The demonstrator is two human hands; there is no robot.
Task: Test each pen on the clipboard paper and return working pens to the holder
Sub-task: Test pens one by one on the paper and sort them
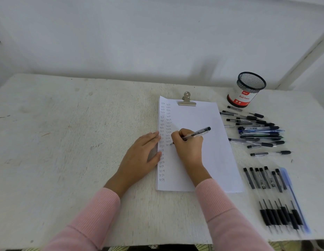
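The right hand [187,144] grips a pen [195,134], its tip on the clipboard paper [202,120]. The left hand [141,154] lies flat with straight fingers, pressing the paper's left edge.

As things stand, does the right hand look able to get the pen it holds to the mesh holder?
Probably yes. The right hand grips the pen on the paper; the mesh holder stands open-topped at far right, nothing above it, and the loose pens lie flat below the path.
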